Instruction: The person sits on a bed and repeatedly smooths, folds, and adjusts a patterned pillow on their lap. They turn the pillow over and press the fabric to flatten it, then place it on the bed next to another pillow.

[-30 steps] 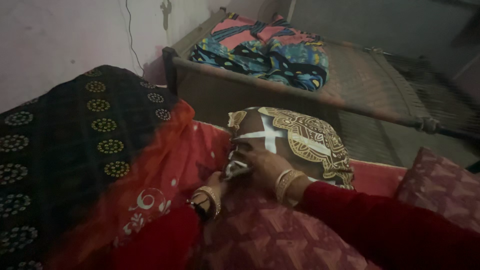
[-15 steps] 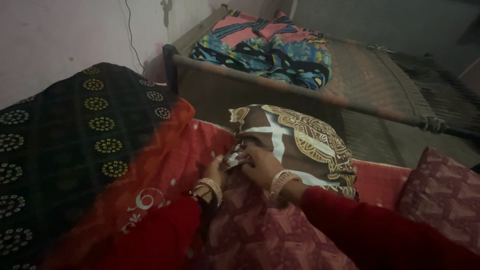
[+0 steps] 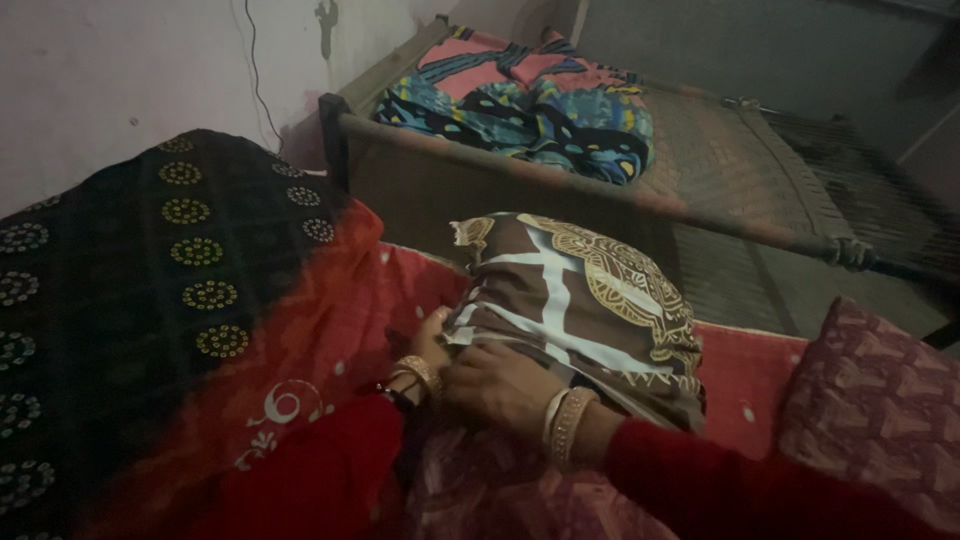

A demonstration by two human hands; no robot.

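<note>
A brown pillow (image 3: 590, 300) with white stripes and a gold pattern lies on the red bedspread (image 3: 740, 375). My right hand (image 3: 495, 385), with bangles at the wrist, rests on its near edge and grips the fabric there. My left hand (image 3: 430, 345) is tucked against the pillow's left corner, fingers hidden under the cloth, bangles on that wrist too. Both arms wear red sleeves.
A black and red dotted blanket (image 3: 150, 290) is heaped at the left. A maroon patterned cushion (image 3: 880, 400) lies at the right. Beyond the bed stands a woven cot (image 3: 760, 170) with a colourful folded quilt (image 3: 530, 100). A pale wall is at the left.
The hands have shifted slightly left and nearer along the pillow's near edge. The pillow's cover now looks pulled smoother over the end.
</note>
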